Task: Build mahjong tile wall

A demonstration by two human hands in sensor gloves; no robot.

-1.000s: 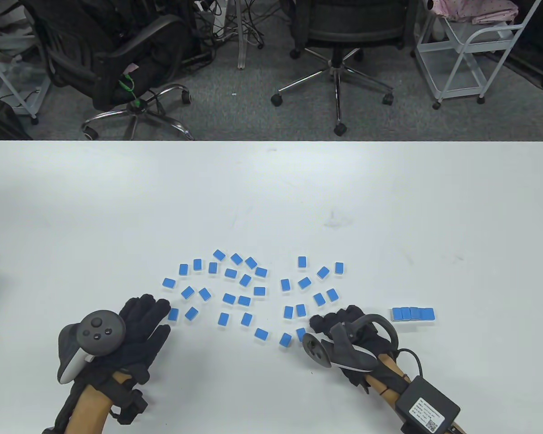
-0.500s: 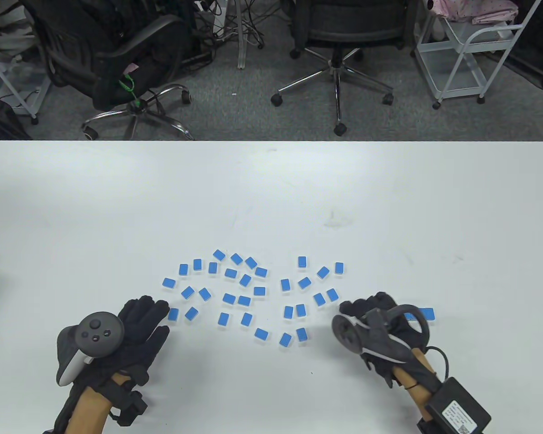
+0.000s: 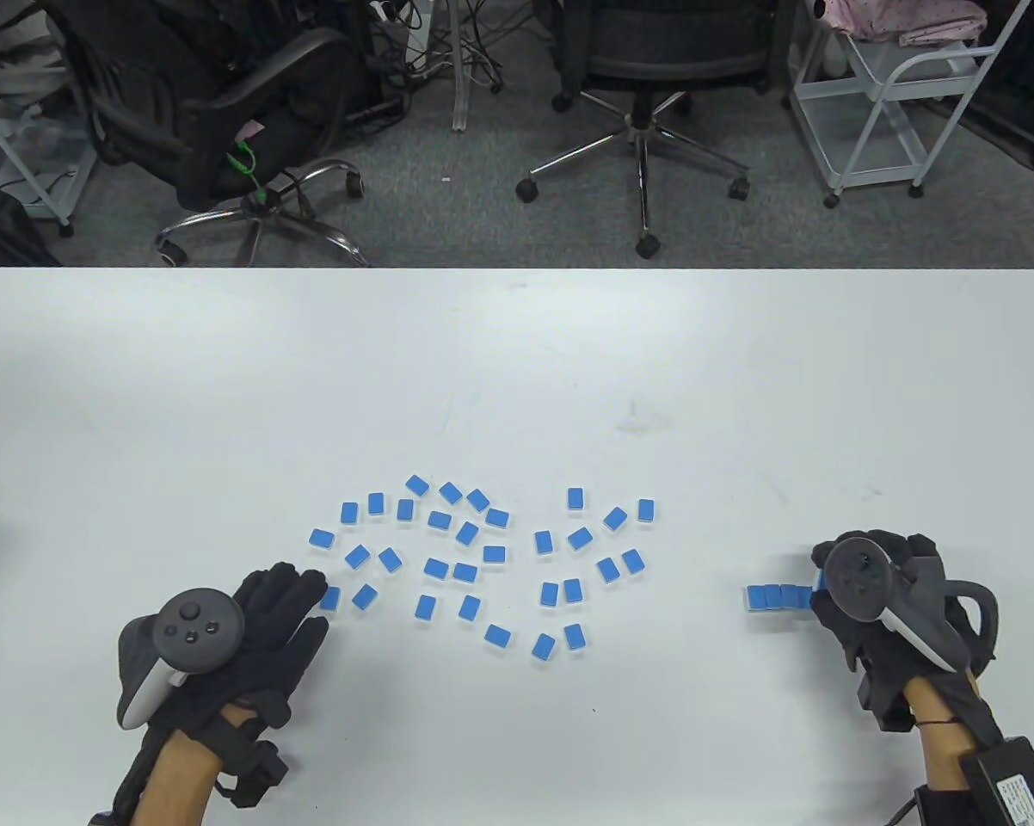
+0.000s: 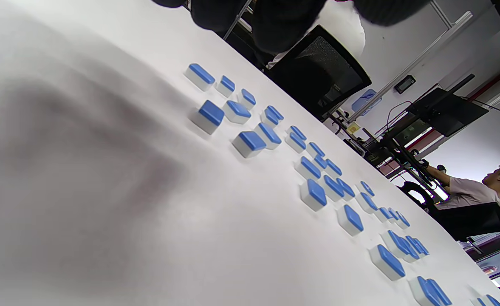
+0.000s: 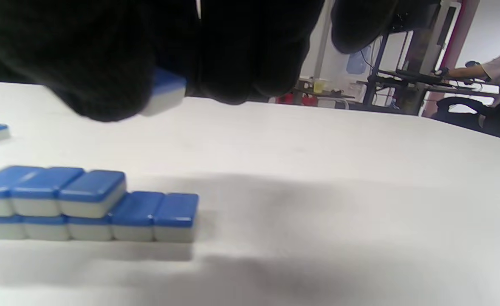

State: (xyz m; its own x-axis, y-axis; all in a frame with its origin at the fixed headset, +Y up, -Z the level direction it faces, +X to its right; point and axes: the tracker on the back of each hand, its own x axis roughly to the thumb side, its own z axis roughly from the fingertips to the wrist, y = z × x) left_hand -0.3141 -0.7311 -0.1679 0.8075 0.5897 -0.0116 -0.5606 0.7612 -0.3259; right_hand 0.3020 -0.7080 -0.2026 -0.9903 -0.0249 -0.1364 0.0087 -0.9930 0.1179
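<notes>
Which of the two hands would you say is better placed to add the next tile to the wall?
The right hand: it holds a tile above the wall, whose top layer lacks two. The left hand lies open by the loose tiles.

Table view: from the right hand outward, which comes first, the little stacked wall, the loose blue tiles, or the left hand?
1. Stacked wall, right beside the right hand.
2. Loose blue tiles, scattered mid-table.
3. Left hand, far left.
</notes>
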